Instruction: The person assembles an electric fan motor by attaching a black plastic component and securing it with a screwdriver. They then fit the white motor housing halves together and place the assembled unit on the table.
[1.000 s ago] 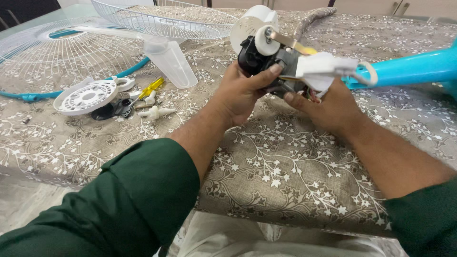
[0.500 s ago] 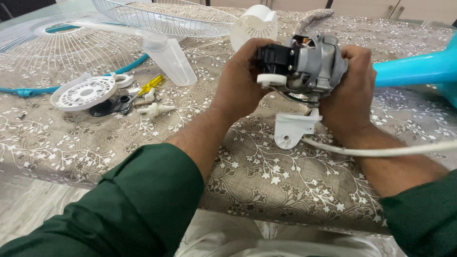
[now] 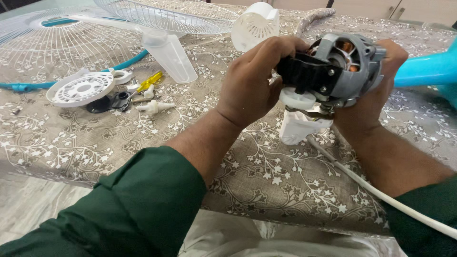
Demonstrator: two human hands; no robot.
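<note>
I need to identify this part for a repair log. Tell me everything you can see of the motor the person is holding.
The motor is a grey metal housing with copper windings showing through its openings. A black plastic block is screwed to its front, with a white round knob and white bracket below. It is held tilted above the table, the left hand gripping the black end, the right hand cupping the back. A white cable trails from underneath.

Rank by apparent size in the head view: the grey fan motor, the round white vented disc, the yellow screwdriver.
1. grey fan motor, though it is nearest the camera
2. round white vented disc
3. yellow screwdriver
</note>
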